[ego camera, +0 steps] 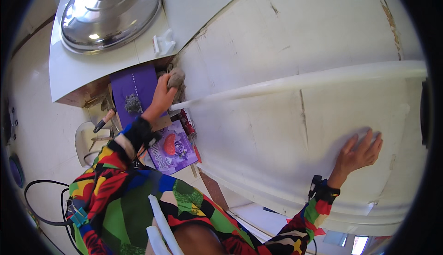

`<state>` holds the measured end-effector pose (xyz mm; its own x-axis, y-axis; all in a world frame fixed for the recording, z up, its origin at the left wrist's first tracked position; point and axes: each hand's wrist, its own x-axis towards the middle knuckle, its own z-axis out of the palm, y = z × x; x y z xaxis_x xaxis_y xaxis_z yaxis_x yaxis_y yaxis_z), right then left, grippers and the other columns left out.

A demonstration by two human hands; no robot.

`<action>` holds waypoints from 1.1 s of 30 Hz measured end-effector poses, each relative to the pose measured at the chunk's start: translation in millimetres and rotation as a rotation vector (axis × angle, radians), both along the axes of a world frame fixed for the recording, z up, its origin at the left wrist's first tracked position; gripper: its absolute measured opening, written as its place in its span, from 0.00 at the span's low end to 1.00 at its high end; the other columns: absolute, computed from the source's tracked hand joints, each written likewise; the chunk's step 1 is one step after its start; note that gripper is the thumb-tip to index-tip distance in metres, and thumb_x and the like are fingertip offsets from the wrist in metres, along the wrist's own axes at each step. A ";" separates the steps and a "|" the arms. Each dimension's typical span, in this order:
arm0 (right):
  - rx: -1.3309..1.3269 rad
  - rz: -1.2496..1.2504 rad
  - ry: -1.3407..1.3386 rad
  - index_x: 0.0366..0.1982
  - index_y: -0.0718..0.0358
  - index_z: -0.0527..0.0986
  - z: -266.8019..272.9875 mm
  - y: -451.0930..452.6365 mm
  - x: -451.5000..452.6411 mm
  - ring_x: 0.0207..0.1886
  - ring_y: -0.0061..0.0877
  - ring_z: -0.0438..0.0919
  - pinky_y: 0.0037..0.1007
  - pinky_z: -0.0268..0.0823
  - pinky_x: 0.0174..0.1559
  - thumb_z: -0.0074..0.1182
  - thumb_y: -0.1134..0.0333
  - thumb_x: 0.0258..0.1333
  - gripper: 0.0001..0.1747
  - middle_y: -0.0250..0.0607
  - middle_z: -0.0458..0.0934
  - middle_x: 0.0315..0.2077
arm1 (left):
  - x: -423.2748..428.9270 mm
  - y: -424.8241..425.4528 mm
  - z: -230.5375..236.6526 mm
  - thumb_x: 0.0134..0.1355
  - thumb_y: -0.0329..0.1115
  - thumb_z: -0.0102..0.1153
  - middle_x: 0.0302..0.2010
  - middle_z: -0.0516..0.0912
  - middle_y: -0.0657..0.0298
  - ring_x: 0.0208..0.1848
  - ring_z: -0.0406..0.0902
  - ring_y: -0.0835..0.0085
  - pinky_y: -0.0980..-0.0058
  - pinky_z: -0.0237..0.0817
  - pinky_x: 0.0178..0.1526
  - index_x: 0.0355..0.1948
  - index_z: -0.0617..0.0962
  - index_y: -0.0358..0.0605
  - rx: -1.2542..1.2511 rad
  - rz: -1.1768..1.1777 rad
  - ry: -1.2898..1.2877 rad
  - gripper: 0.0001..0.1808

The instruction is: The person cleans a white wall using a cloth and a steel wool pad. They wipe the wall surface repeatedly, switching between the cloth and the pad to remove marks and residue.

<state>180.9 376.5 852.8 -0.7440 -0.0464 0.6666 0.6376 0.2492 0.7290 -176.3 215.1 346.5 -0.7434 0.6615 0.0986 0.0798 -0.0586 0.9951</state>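
Note:
My left hand (163, 97) grips a crumpled grey-brown cloth or pad (177, 78) at the edge of a large white panelled surface (242, 130), close to the end of a white pipe (277, 84). Beneath that arm lie a purple board or box lid (121, 81) with a tuft of grey steel wool (133, 103) on it and a printed purple box (174, 147). Far to the right, my right hand (358, 154) rests palm down on the white surface, fingers spread, holding nothing. Dark marks and cracks run over that surface.
A large domed metal lid (110, 12) sits on a white countertop (83, 69), near a small white plastic item (164, 43). A tool with a wooden and black handle (105, 120) lies left of the purple board, above a pale stool or chair (84, 140). A black cable (34, 206) loops at lower left.

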 end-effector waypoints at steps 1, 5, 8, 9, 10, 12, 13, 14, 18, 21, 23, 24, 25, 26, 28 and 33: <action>-0.064 0.092 0.048 0.65 0.62 0.76 -5.3 -5.2 -5.9 0.71 0.51 0.69 0.51 0.60 0.69 0.56 0.63 0.70 0.24 0.55 0.70 0.69 | 15.7 -22.3 7.5 0.62 0.28 0.59 0.56 0.77 0.52 0.58 0.77 0.56 0.62 0.68 0.63 0.64 0.74 0.44 -0.042 -0.024 -0.169 0.27; -0.747 0.469 -0.185 0.71 0.71 0.66 -139.7 -68.3 -50.6 0.72 0.57 0.68 0.54 0.59 0.72 0.61 0.65 0.64 0.37 0.61 0.70 0.69 | 98.3 -78.7 58.7 0.72 0.38 0.61 0.60 0.75 0.62 0.60 0.73 0.71 0.68 0.68 0.64 0.77 0.61 0.47 0.180 -0.456 -0.635 0.37; -1.525 0.270 -0.150 0.77 0.63 0.59 -259.0 -129.7 -93.6 0.78 0.57 0.57 0.54 0.52 0.76 0.72 0.63 0.50 0.54 0.62 0.57 0.75 | 122.9 -91.6 95.7 0.76 0.56 0.55 0.61 0.74 0.59 0.63 0.73 0.69 0.63 0.71 0.63 0.79 0.57 0.48 0.259 -0.863 -1.098 0.40; -1.707 0.288 -0.081 0.74 0.62 0.64 -291.3 -145.3 -105.4 0.76 0.57 0.61 0.51 0.57 0.74 0.71 0.65 0.50 0.49 0.62 0.60 0.73 | 125.1 -92.9 104.6 0.77 0.61 0.51 0.64 0.73 0.57 0.65 0.72 0.69 0.61 0.71 0.64 0.79 0.56 0.49 0.350 -0.944 -1.140 0.42; -1.733 0.321 -0.065 0.69 0.62 0.68 -308.2 -155.5 -107.3 0.73 0.57 0.65 0.51 0.60 0.71 0.70 0.67 0.50 0.43 0.62 0.64 0.71 | 120.8 -95.1 108.1 0.77 0.63 0.49 0.69 0.69 0.56 0.69 0.69 0.67 0.59 0.69 0.66 0.81 0.53 0.50 0.382 -1.084 -1.163 0.44; -1.731 0.329 -0.016 0.59 0.63 0.76 -327.4 -158.3 -106.5 0.65 0.55 0.73 0.49 0.68 0.65 0.65 0.72 0.51 0.30 0.60 0.73 0.63 | 107.8 -100.5 103.2 0.77 0.64 0.48 0.77 0.61 0.56 0.76 0.62 0.65 0.57 0.65 0.71 0.83 0.47 0.50 0.309 -1.153 -1.093 0.47; -1.701 0.302 0.033 0.53 0.63 0.79 -324.1 -153.8 -102.1 0.60 0.54 0.77 0.48 0.71 0.61 0.61 0.76 0.51 0.24 0.58 0.78 0.59 | 97.8 -105.2 92.9 0.77 0.63 0.49 0.80 0.58 0.57 0.79 0.59 0.65 0.57 0.62 0.73 0.84 0.45 0.49 0.294 -1.210 -1.089 0.49; -1.734 0.247 0.083 0.49 0.65 0.81 -313.2 -147.0 -94.0 0.56 0.52 0.81 0.46 0.73 0.59 0.56 0.80 0.50 0.21 0.56 0.82 0.53 | 90.3 -112.3 78.9 0.78 0.60 0.50 0.79 0.60 0.54 0.77 0.62 0.63 0.58 0.62 0.73 0.84 0.48 0.47 0.289 -1.253 -0.943 0.47; -1.034 0.176 0.135 0.52 0.73 0.81 -209.2 -87.9 -48.5 0.57 0.48 0.82 0.47 0.72 0.63 0.50 0.82 0.50 0.24 0.53 0.84 0.51 | 35.7 -132.0 -25.1 0.69 0.41 0.63 0.59 0.82 0.50 0.59 0.81 0.59 0.60 0.72 0.62 0.62 0.81 0.42 -0.276 -0.726 -0.275 0.24; -0.547 0.147 0.329 0.55 0.72 0.80 -100.6 -48.0 -18.6 0.54 0.40 0.83 0.40 0.77 0.59 0.55 0.78 0.67 0.16 0.50 0.84 0.51 | -8.4 -146.0 -104.6 0.55 0.34 0.67 0.49 0.78 0.49 0.54 0.76 0.45 0.48 0.70 0.53 0.53 0.79 0.47 -0.793 -0.071 0.372 0.22; -0.251 0.020 0.306 0.55 0.70 0.81 -46.3 -20.9 -7.2 0.54 0.40 0.83 0.41 0.77 0.58 0.58 0.75 0.68 0.16 0.49 0.83 0.53 | -35.6 -145.1 -141.1 0.53 0.32 0.67 0.53 0.77 0.50 0.56 0.75 0.46 0.47 0.68 0.55 0.58 0.78 0.50 -0.667 0.084 0.645 0.28; -0.181 -0.007 0.257 0.54 0.69 0.81 -25.9 -4.7 -4.1 0.54 0.42 0.82 0.42 0.77 0.57 0.58 0.75 0.66 0.16 0.49 0.82 0.53 | -42.7 -146.8 -155.8 0.54 0.29 0.65 0.65 0.75 0.47 0.64 0.72 0.43 0.45 0.66 0.62 0.65 0.77 0.55 -0.617 0.090 0.697 0.34; -0.122 -0.048 0.244 0.54 0.69 0.81 -12.7 3.6 1.2 0.55 0.43 0.82 0.43 0.76 0.57 0.58 0.75 0.65 0.17 0.50 0.82 0.53 | -47.6 -147.1 -167.6 0.55 0.27 0.63 0.74 0.68 0.46 0.70 0.68 0.41 0.43 0.63 0.66 0.71 0.74 0.59 -0.690 -0.025 0.636 0.39; -0.022 -0.051 0.110 0.54 0.68 0.82 -6.8 5.5 7.2 0.55 0.45 0.81 0.44 0.75 0.57 0.58 0.75 0.63 0.18 0.51 0.82 0.53 | -55.4 -144.2 -178.8 0.55 0.27 0.63 0.76 0.65 0.46 0.70 0.67 0.41 0.43 0.63 0.66 0.73 0.73 0.61 -0.777 -0.108 0.643 0.41; 0.051 -0.027 0.059 0.54 0.67 0.82 -4.1 19.0 8.1 0.54 0.47 0.81 0.44 0.74 0.57 0.58 0.75 0.62 0.18 0.52 0.82 0.52 | -62.0 -138.3 -196.5 0.56 0.25 0.61 0.71 0.68 0.49 0.65 0.70 0.44 0.47 0.69 0.60 0.69 0.75 0.61 -0.944 -0.230 0.592 0.38; 0.021 -0.003 0.115 0.53 0.66 0.82 -29.7 44.6 -11.0 0.52 0.48 0.79 0.45 0.75 0.52 0.57 0.76 0.61 0.18 0.51 0.81 0.51 | -81.2 -93.0 -199.3 0.56 0.20 0.59 0.57 0.72 0.48 0.56 0.74 0.40 0.49 0.73 0.55 0.57 0.77 0.52 -0.879 -0.239 0.393 0.27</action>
<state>169.9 421.1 823.1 -0.6625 -0.0588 0.7468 0.7184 0.2324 0.6556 -257.5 122.1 147.2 -0.6007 0.7457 -0.2882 0.4956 0.6302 0.5976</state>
